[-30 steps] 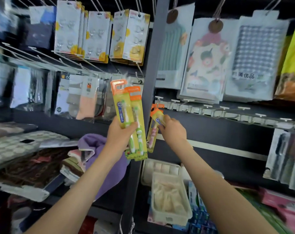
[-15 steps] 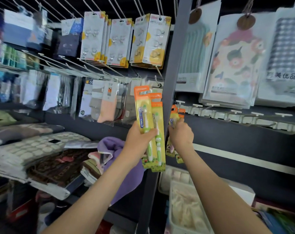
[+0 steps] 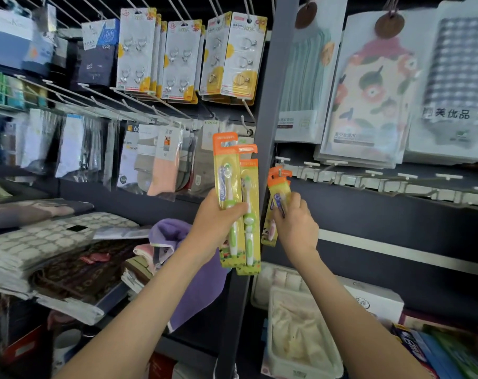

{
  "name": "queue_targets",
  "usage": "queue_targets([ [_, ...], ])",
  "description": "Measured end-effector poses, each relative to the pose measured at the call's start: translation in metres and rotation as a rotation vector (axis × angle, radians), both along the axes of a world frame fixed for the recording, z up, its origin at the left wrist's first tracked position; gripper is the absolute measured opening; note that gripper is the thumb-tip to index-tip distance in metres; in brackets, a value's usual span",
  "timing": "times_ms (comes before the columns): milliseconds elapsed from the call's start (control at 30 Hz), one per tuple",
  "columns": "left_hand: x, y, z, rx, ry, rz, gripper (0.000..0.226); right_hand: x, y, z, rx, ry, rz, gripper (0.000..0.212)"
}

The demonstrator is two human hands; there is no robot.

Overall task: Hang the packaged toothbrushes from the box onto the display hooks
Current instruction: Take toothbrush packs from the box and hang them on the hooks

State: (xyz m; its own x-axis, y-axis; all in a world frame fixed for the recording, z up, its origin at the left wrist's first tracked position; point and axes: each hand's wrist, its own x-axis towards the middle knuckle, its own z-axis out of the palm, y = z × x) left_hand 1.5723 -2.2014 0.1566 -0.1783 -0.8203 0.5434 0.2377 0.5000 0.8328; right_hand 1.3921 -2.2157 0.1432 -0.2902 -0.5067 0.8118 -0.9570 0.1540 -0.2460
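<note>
My left hand (image 3: pixel 218 217) grips a small fan of yellow toothbrush packs with orange tops (image 3: pixel 236 203), held upright in front of the grey shelf post. My right hand (image 3: pixel 295 222) pinches another yellow and orange toothbrush pack (image 3: pixel 278 190), whose orange top sits at the leftmost white display hook (image 3: pixel 280 166) just right of the post. One more orange top shows behind it on that hook. The box is not in view.
A row of bare white hooks (image 3: pixel 382 179) runs right along the dark rail. Bagged towels (image 3: pixel 369 86) hang above it. Carded metal hooks (image 3: pixel 232 56) and sock packs (image 3: pixel 161 162) hang on the left. Folded cloths (image 3: pixel 54 242) and a white bin (image 3: pixel 298 332) lie below.
My right hand has raised its toothbrush pack up to the leftmost hook on the rail. My left hand keeps its packs upright; my view has moved closer to the shelf.
</note>
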Motion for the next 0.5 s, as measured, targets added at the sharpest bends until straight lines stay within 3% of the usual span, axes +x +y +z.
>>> queue_targets([
  [300,0.001,0.001,-0.001,0.006,-0.013,-0.017,0.027,-0.002,-0.010,0.025,0.163,-0.237,-0.009,0.038],
  [500,0.002,0.002,-0.001,0.007,0.000,-0.049,0.024,0.009,-0.019,0.033,0.264,-0.400,0.089,0.049],
])
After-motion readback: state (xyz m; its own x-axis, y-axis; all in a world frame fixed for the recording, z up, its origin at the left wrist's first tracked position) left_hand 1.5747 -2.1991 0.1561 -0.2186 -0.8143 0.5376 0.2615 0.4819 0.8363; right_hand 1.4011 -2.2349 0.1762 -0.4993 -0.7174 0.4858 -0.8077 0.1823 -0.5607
